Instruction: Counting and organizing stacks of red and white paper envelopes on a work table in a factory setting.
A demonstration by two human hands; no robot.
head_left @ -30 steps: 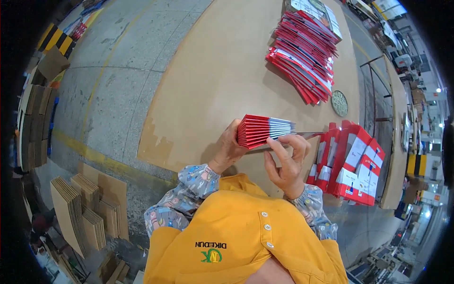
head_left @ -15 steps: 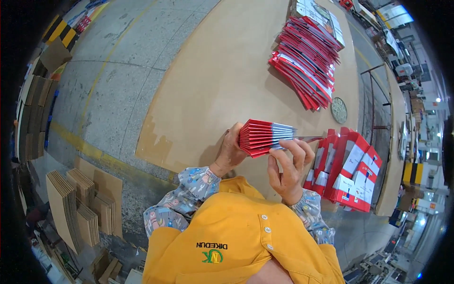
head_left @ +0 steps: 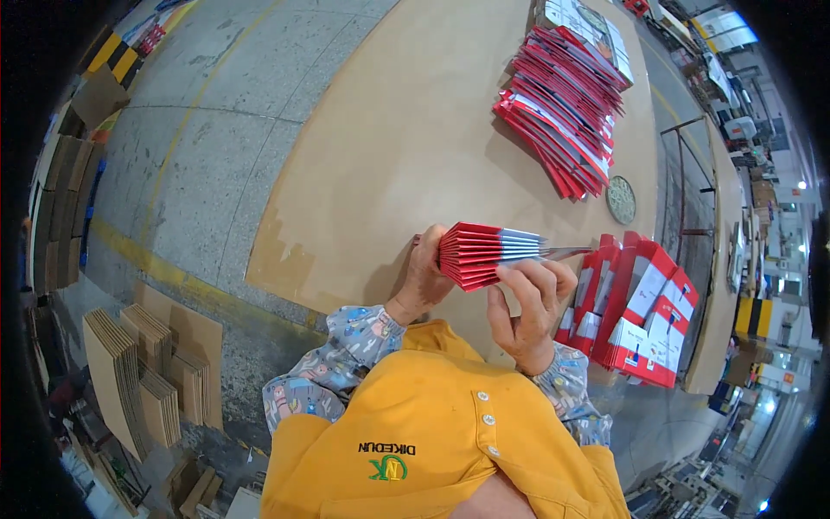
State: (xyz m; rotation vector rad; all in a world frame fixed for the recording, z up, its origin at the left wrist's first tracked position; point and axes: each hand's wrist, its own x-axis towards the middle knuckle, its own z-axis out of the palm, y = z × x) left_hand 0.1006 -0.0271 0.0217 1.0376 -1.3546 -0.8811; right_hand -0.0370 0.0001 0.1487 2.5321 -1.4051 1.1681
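Note:
A fanned bundle of folded red-and-white cartons (head_left: 477, 253) is held above the table, its folded edges turned up toward me. My left hand (head_left: 425, 270) grips the bundle's left end, the fingers partly hidden behind it. At the other end, my right hand (head_left: 529, 303) has its thumb and fingers bent together against the lower white edges. Grey pointed carton flaps (head_left: 562, 253) stick out to the right, past my right fingertips. More red-and-white cartons (head_left: 635, 316) stand in a bundle just right of my right hand.
A brown-covered table (head_left: 363, 164) lies before me. Toward its far right side sits a long stack of red cartons (head_left: 562, 112), with a round greenish dish (head_left: 621, 200) beside it. Brown cardboard pieces (head_left: 147, 372) stand on the floor at left; a metal frame (head_left: 683, 182) is beyond the table's right edge.
My right fingers have shifted slightly along the lower edges of the cartons. The bundle has tilted a little, and its fanned edges show more from above. My left hand keeps its hold.

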